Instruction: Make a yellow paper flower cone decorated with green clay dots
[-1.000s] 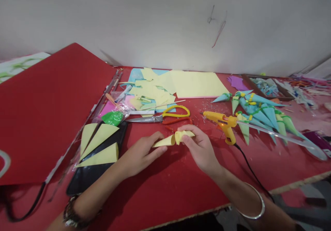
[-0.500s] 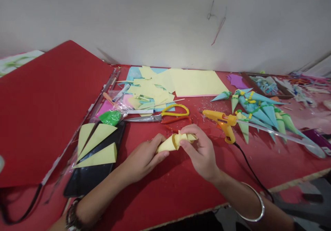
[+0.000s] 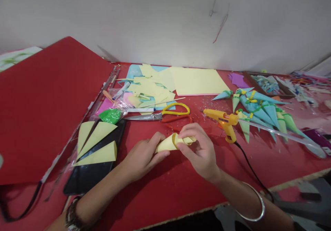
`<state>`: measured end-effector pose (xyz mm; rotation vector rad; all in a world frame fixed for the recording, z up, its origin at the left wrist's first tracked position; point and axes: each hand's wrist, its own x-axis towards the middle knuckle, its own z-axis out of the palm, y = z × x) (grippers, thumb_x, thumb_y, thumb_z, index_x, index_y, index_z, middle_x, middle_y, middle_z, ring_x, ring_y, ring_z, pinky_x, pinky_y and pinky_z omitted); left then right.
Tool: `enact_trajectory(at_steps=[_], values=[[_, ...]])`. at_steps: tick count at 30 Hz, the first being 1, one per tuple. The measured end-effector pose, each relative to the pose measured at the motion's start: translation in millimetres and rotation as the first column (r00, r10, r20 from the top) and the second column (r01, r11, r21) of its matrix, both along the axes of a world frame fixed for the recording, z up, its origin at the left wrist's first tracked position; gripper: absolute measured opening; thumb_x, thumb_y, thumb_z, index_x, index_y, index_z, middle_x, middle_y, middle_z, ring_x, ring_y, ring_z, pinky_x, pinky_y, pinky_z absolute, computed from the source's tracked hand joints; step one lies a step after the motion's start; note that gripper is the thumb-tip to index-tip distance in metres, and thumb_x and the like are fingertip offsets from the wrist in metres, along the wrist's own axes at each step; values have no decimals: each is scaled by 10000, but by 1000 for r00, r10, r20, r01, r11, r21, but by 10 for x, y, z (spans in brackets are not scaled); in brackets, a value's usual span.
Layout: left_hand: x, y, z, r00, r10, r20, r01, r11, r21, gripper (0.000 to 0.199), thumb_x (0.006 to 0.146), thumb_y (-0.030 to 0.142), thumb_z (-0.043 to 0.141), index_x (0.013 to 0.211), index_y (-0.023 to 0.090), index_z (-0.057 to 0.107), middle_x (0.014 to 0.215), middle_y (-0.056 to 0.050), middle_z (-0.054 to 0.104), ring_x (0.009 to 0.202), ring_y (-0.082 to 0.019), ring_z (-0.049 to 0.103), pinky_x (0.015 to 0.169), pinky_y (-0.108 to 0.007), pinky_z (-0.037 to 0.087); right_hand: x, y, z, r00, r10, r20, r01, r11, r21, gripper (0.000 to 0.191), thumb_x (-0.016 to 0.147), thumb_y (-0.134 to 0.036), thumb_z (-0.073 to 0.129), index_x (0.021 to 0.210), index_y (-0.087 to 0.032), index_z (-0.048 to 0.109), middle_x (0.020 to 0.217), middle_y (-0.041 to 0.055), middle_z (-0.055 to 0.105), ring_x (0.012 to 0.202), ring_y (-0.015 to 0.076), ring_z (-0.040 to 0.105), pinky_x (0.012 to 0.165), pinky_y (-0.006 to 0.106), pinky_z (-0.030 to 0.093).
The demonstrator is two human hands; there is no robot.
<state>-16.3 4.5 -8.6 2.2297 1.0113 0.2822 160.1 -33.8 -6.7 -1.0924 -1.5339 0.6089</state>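
Note:
My left hand [image 3: 144, 155] grips a pale yellow paper cone [image 3: 167, 144] with its wide mouth facing right. A rolled piece of yellow paper [image 3: 188, 140] sticks out of that mouth, pinched between the thumb and fingers of my right hand [image 3: 200, 151]. How deep the roll sits inside the cone is hidden. Just beyond my hands lie scissors [image 3: 155, 117] with one yellow and one red handle. To the right of my right hand is a yellow hot glue gun [image 3: 224, 122] with a long clear glue stick, its small orange light lit.
Several yellow cones [image 3: 99, 137] lie on a dark flat device [image 3: 90, 179] at left. Behind are paper scraps [image 3: 152, 89] and a yellow sheet [image 3: 200, 80]. Finished-looking blue and green cones [image 3: 261, 112] are heaped at right. The glue gun's black cord [image 3: 249, 165] runs over the table edge.
The rolled paper looks tighter and smoother, and sits straighter in the cone's mouth. My right fingers have shifted slightly along it. Both hands keep their hold.

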Motion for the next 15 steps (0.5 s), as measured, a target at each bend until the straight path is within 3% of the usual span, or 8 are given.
enact_trajectory(at_steps=[6,11,15], values=[[3,8,-7,997,-11,-81,24,986,166,421,855,536,195,894,178,413,632,-10,552,513,-173,533,473,-236,330,-4,1,20,999,37,32,-36,999,-13,97,740,-127,585,813,-189,569,853,21,505,800,135,522,718,273,436],[2,31,-22,991,-27,-128,71,933,353,534,849,581,103,868,168,442,598,-26,572,476,-170,533,441,-231,325,-7,21,20,996,58,60,-59,998,4,144,750,-113,567,865,-200,559,853,15,521,802,133,517,710,273,437],[-6,29,-35,988,-35,-147,92,911,401,544,852,577,100,857,165,455,600,-34,592,484,-168,542,440,-233,340,13,21,0,996,78,53,-81,996,49,140,762,-128,563,869,-218,552,824,5,525,775,134,518,687,282,441]])
